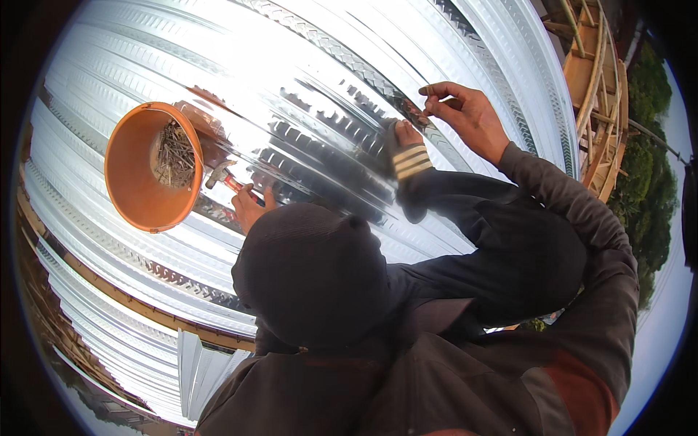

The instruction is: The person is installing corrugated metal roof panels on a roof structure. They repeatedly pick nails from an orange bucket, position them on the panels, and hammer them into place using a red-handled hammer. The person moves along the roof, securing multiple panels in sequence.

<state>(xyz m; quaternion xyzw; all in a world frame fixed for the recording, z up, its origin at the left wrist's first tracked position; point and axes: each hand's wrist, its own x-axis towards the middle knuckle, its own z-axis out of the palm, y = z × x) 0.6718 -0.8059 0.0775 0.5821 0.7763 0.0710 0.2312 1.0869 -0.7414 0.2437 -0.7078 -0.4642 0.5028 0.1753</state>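
Note:
My left hand (251, 207) is closed round the red handle of a hammer (218, 176), whose metal head lies close to the bucket. Beside it an orange bucket (120, 178) is tipped so that its mouth faces me, with a heap of thin nails (175, 155) inside. My right hand (471, 120) is raised over the shiny metal sheeting (240, 54), thumb and fingers pinched together. What sits between those fingertips is too small to make out. Just left of that hand is a foot (411, 151) with bare toes and a striped band, at the end of a dark trouser leg.
Ribbed metal sheets spread out around me and reflect bright light. Wooden framing (600, 102) runs along the right edge, with trees (651, 182) beyond. At the lower left, a wooden beam (138, 294) borders more sheeting. A dark, rounded covered shape (309, 272) hides my left forearm.

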